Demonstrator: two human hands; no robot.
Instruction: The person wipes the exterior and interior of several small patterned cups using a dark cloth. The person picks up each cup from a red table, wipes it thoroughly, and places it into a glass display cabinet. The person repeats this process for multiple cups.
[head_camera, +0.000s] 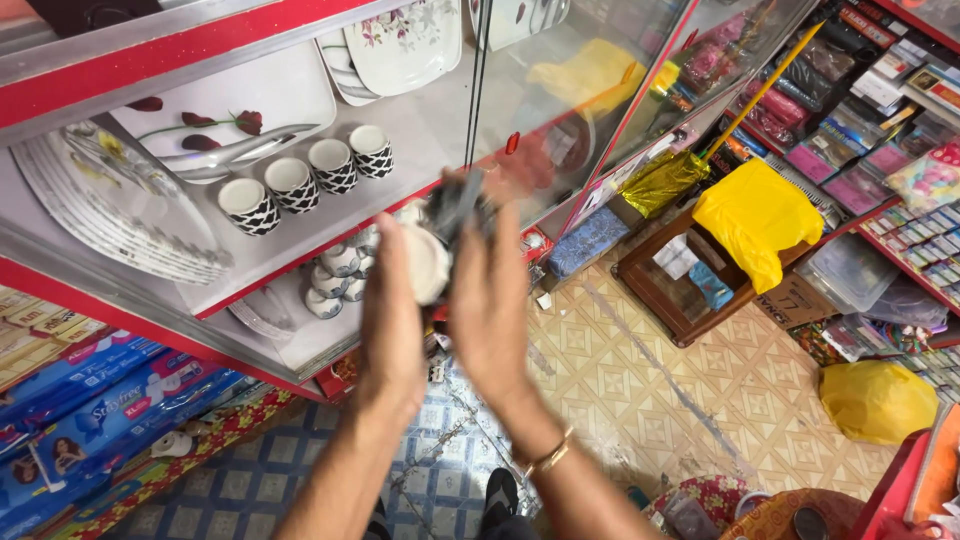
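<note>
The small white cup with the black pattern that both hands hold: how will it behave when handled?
The small white cup with black pattern looks like glazed ceramic, so probably stiff, smooth, and breakable if dropped. It seems light, since the left hand and right hand hold it loosely.

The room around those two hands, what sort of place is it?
Most likely a small general shop: a glass display cabinet with patterned cups and plates, plus racks of packaged goods.

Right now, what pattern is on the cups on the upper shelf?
Black-and-white diamond check on the cups, white inside; head view.
</note>
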